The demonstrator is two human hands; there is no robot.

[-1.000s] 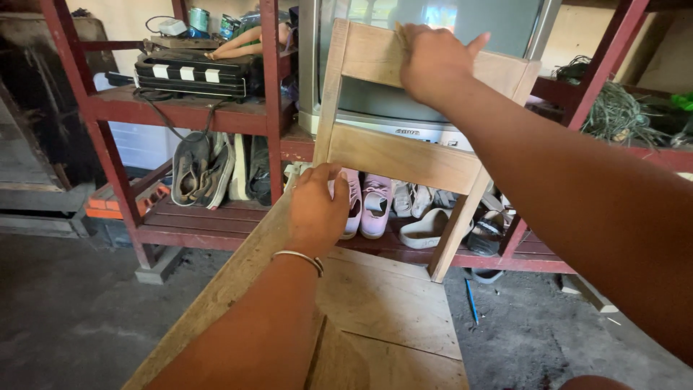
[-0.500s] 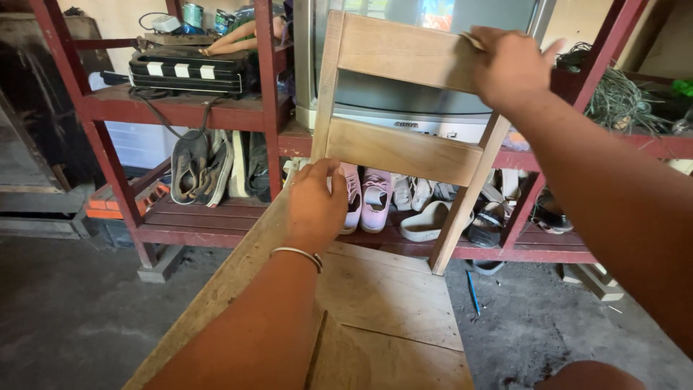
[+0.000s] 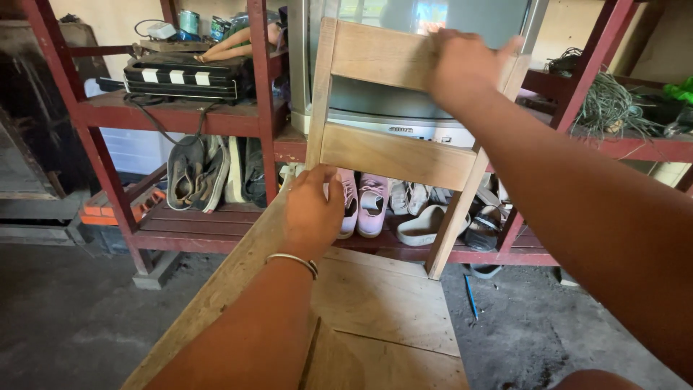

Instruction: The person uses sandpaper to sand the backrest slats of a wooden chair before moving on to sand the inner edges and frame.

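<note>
- My left hand [image 3: 312,213] is closed around the edge of a bare wooden chair [image 3: 393,155], at the corner where the seat meets the left back post; thumb on top, metal bracelet [image 3: 291,261] at the wrist.
- My right hand [image 3: 462,66] is clamped over the chair's top slat, near its right end, fingers curled over the upper edge.
- The chair sits right in front of me, seat boards running toward the camera and the backrest upright against a dark red shelf rack [image 3: 180,115].
- Behind the backrest there's a grey TV set [image 3: 404,108] on the shelf.
- Pink sneakers [image 3: 364,206] on the lower shelf, just past the seat; grey shoes [image 3: 195,170] to their left.
- Black box with white stripes [image 3: 180,76] on the upper left shelf.
</note>
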